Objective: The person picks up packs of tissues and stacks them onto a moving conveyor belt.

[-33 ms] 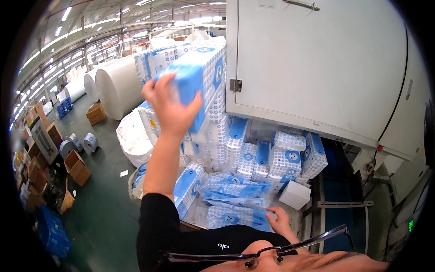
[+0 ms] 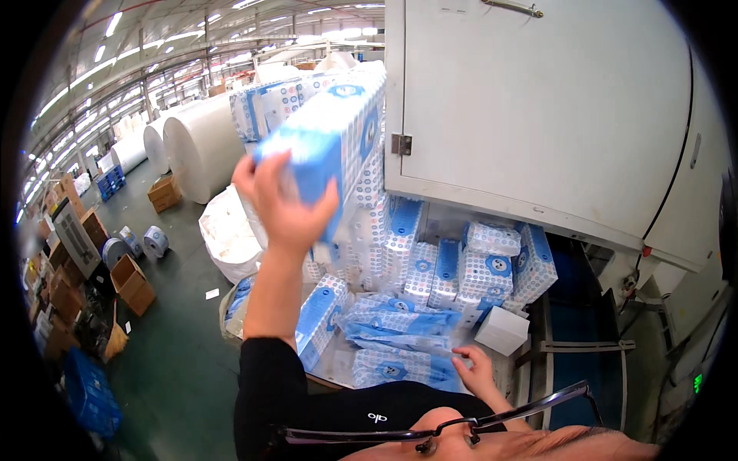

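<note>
Nearest, the right hand (image 2: 478,372) rests open-fingered on crinkly blue-and-white plastic packs (image 2: 400,330) below the grey metal cabinet (image 2: 538,115), while the left hand (image 2: 284,203), grip clamped, lifts a blocky wrapped tissue bundle (image 2: 330,146) beside the cabinet's hinge, huge white paper rolls (image 2: 204,146) beyond.

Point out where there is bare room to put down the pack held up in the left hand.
The left hand holds the blue-and-white pack high. Bare green floor lies to the left, between the cardboard boxes and the big white rolls. The heap of packs under the grey cabinet is crowded; the right hand rests at its near edge.
</note>
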`<action>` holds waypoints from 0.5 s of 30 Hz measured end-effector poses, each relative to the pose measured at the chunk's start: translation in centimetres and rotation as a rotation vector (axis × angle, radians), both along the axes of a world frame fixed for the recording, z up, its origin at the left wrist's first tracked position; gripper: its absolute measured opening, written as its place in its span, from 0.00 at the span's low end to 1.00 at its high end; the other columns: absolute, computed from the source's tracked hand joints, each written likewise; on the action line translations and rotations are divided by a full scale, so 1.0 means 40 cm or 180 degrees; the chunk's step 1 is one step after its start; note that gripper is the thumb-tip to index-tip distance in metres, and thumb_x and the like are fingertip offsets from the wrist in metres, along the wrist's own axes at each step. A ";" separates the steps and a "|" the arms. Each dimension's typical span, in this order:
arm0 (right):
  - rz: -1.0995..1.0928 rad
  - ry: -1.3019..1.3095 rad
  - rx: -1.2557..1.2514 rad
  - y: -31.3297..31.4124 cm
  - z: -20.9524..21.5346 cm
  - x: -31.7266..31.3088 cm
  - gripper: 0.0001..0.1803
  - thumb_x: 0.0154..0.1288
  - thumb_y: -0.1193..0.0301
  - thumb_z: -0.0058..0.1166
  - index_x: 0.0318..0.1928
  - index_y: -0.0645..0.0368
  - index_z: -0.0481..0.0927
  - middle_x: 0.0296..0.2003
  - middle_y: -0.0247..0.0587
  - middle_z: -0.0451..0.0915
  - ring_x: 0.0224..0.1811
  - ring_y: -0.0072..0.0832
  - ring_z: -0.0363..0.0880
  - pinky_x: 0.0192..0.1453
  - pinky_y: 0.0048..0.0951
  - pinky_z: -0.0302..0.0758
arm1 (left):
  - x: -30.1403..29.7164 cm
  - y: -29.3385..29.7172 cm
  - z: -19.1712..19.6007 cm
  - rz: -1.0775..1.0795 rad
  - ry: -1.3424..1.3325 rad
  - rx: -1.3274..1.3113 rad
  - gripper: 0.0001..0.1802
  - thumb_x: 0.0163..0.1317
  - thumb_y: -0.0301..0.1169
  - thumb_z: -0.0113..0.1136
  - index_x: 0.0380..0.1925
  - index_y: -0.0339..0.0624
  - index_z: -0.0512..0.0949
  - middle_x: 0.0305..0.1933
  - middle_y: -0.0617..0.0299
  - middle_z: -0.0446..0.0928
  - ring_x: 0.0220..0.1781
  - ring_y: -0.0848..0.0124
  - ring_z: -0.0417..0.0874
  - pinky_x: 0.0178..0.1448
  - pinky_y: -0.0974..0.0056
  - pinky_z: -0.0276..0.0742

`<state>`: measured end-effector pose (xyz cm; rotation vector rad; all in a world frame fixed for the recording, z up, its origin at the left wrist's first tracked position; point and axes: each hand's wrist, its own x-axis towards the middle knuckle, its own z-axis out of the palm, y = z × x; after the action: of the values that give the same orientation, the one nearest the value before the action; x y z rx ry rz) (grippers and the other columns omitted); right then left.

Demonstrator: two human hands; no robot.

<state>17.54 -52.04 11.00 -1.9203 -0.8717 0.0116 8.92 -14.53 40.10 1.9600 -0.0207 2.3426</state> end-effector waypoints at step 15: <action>0.0010 0.3710 0.1363 0.353 0.265 0.081 0.68 0.49 0.78 0.67 0.73 0.48 0.22 0.65 0.51 0.61 0.60 0.43 0.70 0.55 0.55 0.71 | -0.148 -0.188 -0.616 -0.1015 0.1951 0.2628 0.19 0.47 0.38 0.67 0.40 0.77 0.76 0.42 0.63 0.59 0.46 0.66 0.72 0.48 0.65 0.71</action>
<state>20.78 -37.94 21.62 -1.1812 -0.0543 0.7955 3.00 -22.05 15.47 2.6472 -1.3122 1.5458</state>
